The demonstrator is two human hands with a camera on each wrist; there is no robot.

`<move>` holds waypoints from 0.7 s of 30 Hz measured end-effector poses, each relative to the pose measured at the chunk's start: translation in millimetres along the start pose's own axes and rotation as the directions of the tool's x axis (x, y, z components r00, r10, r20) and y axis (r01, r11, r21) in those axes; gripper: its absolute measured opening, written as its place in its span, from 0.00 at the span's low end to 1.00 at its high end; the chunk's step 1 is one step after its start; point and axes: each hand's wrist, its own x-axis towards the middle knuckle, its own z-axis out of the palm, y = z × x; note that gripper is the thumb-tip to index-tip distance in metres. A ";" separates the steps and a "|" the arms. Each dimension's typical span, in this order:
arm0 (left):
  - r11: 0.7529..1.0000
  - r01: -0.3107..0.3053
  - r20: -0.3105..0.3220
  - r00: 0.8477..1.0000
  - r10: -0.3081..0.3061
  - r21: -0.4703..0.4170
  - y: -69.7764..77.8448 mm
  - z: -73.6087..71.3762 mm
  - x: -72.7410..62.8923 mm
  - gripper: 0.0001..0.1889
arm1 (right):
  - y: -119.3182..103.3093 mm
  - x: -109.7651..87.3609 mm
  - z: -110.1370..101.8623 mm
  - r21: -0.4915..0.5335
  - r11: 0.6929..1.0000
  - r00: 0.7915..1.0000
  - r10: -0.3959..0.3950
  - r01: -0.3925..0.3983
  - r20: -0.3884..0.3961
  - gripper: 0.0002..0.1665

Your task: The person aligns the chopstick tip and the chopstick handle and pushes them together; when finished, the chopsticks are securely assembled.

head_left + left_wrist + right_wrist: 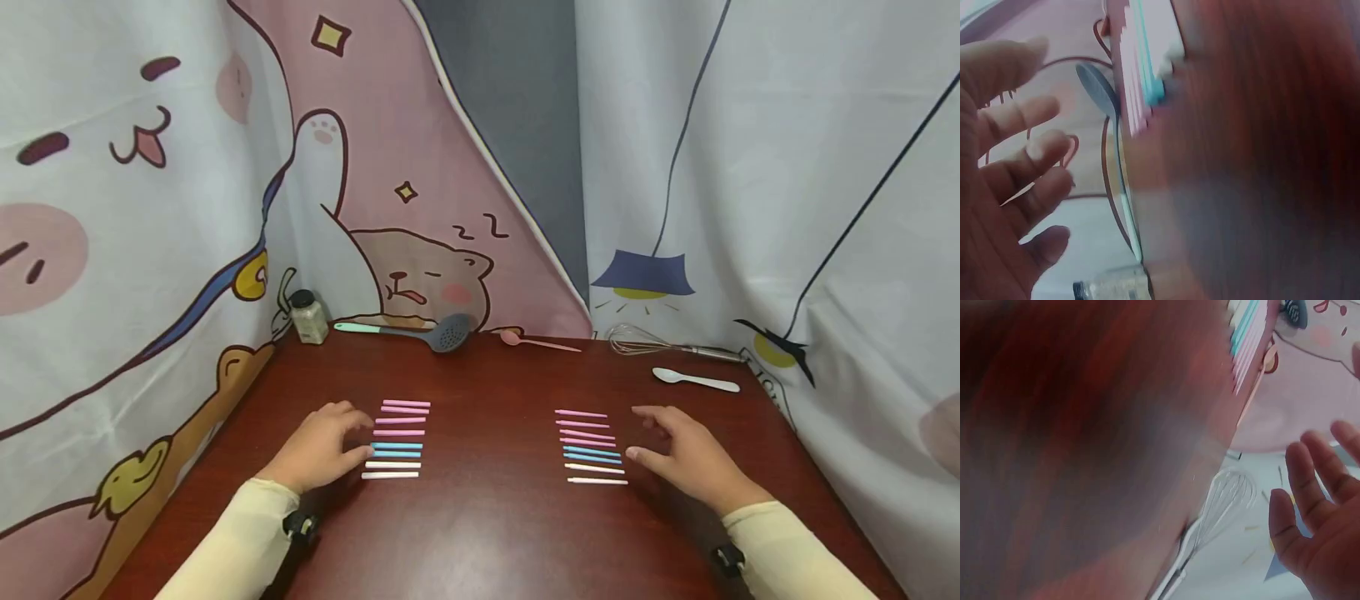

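Two rows of slim sticks lie crosswise on the table: a left group [397, 432] and a right group [586, 438]. Each runs from several pink ones at the back through two blue to two white in front. My left hand [318, 450] hovers at the outer ends of the left group, its thumb tip by the blue sticks [396, 450]; whether it touches them I cannot tell. To the right of the other group is my right hand [686, 458], apart from the sticks. Both hands have loosely bent, spread fingers and hold nothing, as the wrist views also show.
Along the back edge are a black-lidded jar [309, 318], a skimmer [448, 333] with a pale green handle end, a pink spoon [512, 337] and a wire whisk [637, 342]. A white spoon [693, 380] lies before the whisk. Printed curtains [480, 275] border the table.
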 end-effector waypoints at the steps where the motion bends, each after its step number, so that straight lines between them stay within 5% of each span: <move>1: 1.000 -0.011 0.018 1.000 0.011 -0.017 2.3 0.4 -0.5 0.17 | -2.6 -0.4 2.6 0.007 1.000 1.000 0.001 -0.001 0.008 0.37; 9: 0.988 -0.059 0.141 0.987 0.079 -0.143 17.1 4.9 -0.8 0.05 | -20.4 -1.5 23.8 0.070 0.996 0.995 -0.064 0.059 0.081 0.15; 21: 0.989 -0.078 0.205 0.973 0.103 -0.127 25.2 18.1 1.0 0.05 | -27.7 -1.7 39.1 0.067 0.980 0.965 -0.197 0.188 0.171 0.11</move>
